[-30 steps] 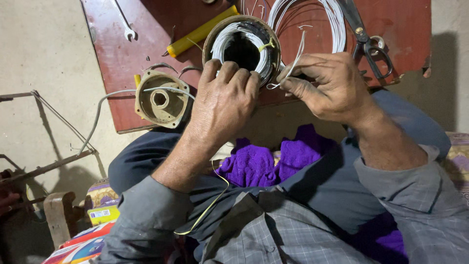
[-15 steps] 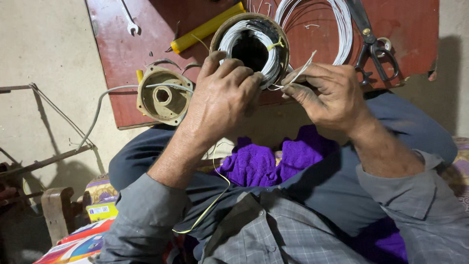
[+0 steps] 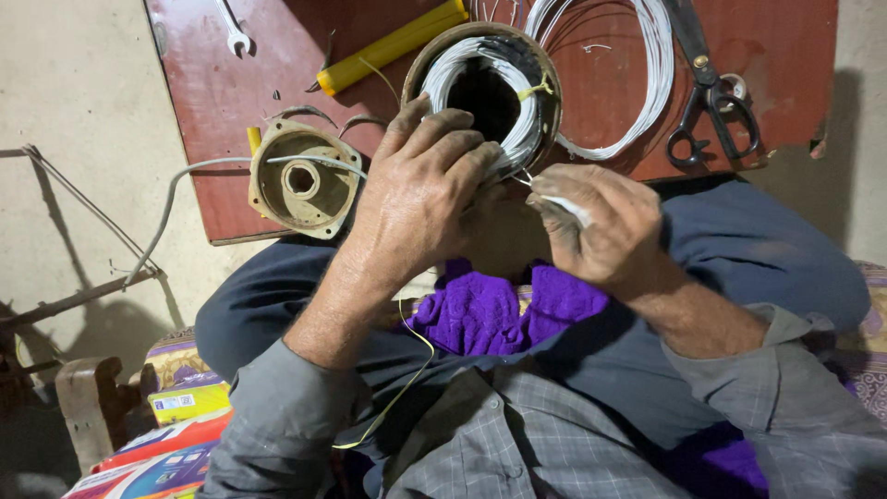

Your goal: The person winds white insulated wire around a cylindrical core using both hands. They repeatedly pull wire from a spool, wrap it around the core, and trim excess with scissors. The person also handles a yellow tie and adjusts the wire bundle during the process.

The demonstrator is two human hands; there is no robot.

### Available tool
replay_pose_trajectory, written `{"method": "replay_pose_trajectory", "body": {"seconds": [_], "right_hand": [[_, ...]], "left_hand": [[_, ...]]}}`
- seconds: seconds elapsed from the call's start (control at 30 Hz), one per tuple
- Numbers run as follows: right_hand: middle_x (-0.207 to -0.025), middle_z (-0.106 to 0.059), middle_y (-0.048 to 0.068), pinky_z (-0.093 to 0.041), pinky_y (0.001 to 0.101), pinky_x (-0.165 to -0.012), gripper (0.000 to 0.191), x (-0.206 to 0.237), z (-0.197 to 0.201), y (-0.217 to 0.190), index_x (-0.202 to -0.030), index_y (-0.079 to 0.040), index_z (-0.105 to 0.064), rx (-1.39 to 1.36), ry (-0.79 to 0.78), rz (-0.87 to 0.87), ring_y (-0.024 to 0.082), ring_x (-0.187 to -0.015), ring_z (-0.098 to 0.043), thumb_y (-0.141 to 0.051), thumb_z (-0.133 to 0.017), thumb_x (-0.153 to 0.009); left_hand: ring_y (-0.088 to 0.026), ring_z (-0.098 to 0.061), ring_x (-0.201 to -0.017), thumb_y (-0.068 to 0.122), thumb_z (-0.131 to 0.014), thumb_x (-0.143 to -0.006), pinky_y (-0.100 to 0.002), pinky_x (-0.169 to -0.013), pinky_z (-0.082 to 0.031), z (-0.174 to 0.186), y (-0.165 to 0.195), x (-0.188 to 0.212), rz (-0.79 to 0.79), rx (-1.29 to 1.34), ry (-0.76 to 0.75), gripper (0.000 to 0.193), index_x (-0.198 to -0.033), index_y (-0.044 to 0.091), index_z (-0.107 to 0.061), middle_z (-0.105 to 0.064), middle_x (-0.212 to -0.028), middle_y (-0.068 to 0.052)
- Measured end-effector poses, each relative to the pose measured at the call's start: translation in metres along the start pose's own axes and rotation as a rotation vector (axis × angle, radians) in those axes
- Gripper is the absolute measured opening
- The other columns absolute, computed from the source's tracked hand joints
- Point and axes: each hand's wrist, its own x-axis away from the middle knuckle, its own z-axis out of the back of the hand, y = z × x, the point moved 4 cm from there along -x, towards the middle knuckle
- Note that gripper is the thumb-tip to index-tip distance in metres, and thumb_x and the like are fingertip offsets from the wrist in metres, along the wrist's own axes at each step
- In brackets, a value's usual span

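Observation:
I hold a round motor stator (image 3: 480, 69) wound with pale wire, its brown rim facing up over my lap. My left hand (image 3: 420, 189) wraps the near rim, fingertips pressed on the windings. My right hand (image 3: 601, 222) is closed around a thin white strip (image 3: 565, 205) next to the stator's lower right edge. A yellow thread (image 3: 407, 370) trails from the stator down across my left sleeve.
A red board (image 3: 222, 102) lies on the floor with a motor end cover (image 3: 303, 178), a yellow-handled tool (image 3: 393, 44), a spanner (image 3: 235, 28), a wire coil (image 3: 647, 65) and scissors (image 3: 710, 88). Purple cloth (image 3: 499, 310) covers my lap. Boxes (image 3: 185, 397) sit lower left.
My right hand has curled in and drawn down toward my lap with the white strip. My left hand's fingers have shifted further over the windings. The stator stays in place.

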Motion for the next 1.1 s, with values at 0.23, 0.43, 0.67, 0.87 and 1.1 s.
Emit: {"method": "replay_pose_trajectory", "body": {"seconds": [0.23, 0.43, 0.67, 0.87, 1.1], "right_hand": [[-0.104, -0.07, 0.019, -0.063, 0.0437, -0.082, 0.024, -0.004, -0.005, 0.0, -0.113, 0.005, -0.064, 0.027, -0.045, 0.1, 0.035, -0.094, -0.073, 0.004, -0.074, -0.092], [-0.102, -0.07, 0.018, -0.064, 0.0414, -0.079, 0.03, -0.009, -0.004, -0.001, -0.115, 0.006, -0.065, 0.05, -0.061, 0.168, 0.033, -0.093, -0.073, 0.008, -0.077, -0.088], [-0.097, -0.071, 0.015, -0.062, 0.0382, -0.074, 0.027, -0.015, -0.008, 0.0, -0.11, 0.004, -0.068, 0.086, -0.099, 0.123, 0.03, -0.089, -0.074, 0.007, -0.079, -0.085], [-0.102, -0.071, 0.019, -0.063, 0.0405, -0.077, 0.023, -0.011, -0.001, -0.003, -0.108, 0.002, -0.069, 0.117, -0.159, 0.009, 0.032, -0.093, -0.074, -0.003, -0.079, -0.088], [-0.101, -0.07, 0.018, -0.064, 0.0418, -0.076, 0.021, 0.014, 0.017, -0.003, -0.106, 0.001, -0.07, 0.141, -0.289, -0.015, 0.033, -0.092, -0.072, -0.004, -0.079, -0.087]], "left_hand": [[-0.03, -0.059, -0.129, 0.028, -0.079, -0.091, -0.055, -0.121, -0.035, 0.0, 0.001, -0.002, 0.04, 0.039, 0.003, 0.039, -0.122, 0.005, -0.07, -0.071, -0.12, -0.011], [-0.031, -0.056, -0.134, 0.021, -0.08, -0.089, -0.053, -0.121, -0.038, 0.012, -0.008, 0.01, 0.062, 0.265, 0.093, 0.048, -0.131, 0.006, -0.064, -0.068, -0.129, -0.013], [-0.026, -0.069, -0.119, 0.006, -0.073, -0.096, -0.037, -0.105, -0.052, 0.044, -0.066, 0.047, 0.335, 0.336, 0.349, 0.024, -0.119, 0.005, -0.07, -0.071, -0.125, -0.01], [-0.031, -0.066, -0.113, 0.001, -0.071, -0.091, -0.041, -0.097, -0.053, 0.048, -0.081, 0.056, 0.344, 0.373, 0.153, 0.027, -0.118, 0.002, -0.067, -0.069, -0.121, -0.013], [-0.035, -0.066, -0.108, -0.001, -0.077, -0.074, -0.045, -0.09, -0.055, 0.055, -0.092, 0.056, 0.319, 0.341, -0.11, 0.038, -0.111, 0.001, -0.066, -0.067, -0.115, -0.015]]}}
